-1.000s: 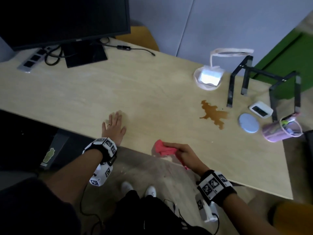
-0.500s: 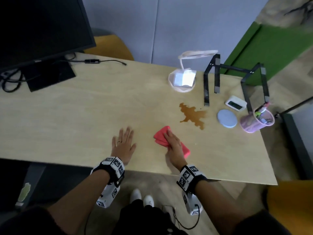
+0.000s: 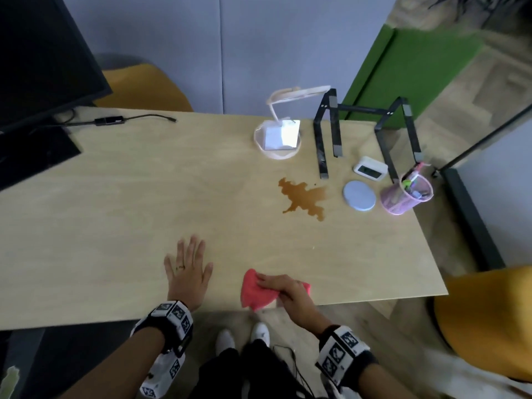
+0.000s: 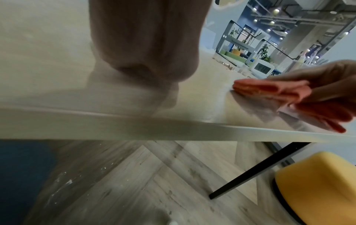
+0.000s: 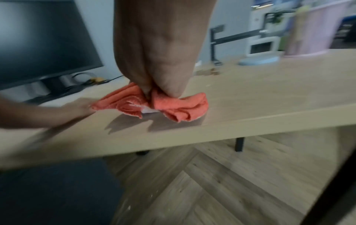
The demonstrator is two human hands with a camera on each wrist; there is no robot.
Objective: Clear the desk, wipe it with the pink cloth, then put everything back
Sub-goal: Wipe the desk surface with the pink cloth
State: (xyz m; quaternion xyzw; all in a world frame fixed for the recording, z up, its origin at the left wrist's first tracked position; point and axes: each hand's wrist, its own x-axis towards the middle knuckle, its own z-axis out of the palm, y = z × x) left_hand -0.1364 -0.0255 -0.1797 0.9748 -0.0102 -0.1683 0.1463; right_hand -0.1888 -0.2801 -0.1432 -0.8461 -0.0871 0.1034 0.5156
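My left hand lies flat on the desk, fingers straight and spread, near the front edge. My right hand is just beside it, fingers curled round the pink cloth, bunched up and pressed onto the desk right at the front edge. The brown spill sits well apart from the cloth, further back near the blue coaster.

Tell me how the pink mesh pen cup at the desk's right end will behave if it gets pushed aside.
The pink mesh pen cup already leans, with pens sticking out above its rim, so a push near the top would probably tip it. Its mesh walls look thin, so it is likely light and should slide easily on the smooth wooden desk when pushed low.
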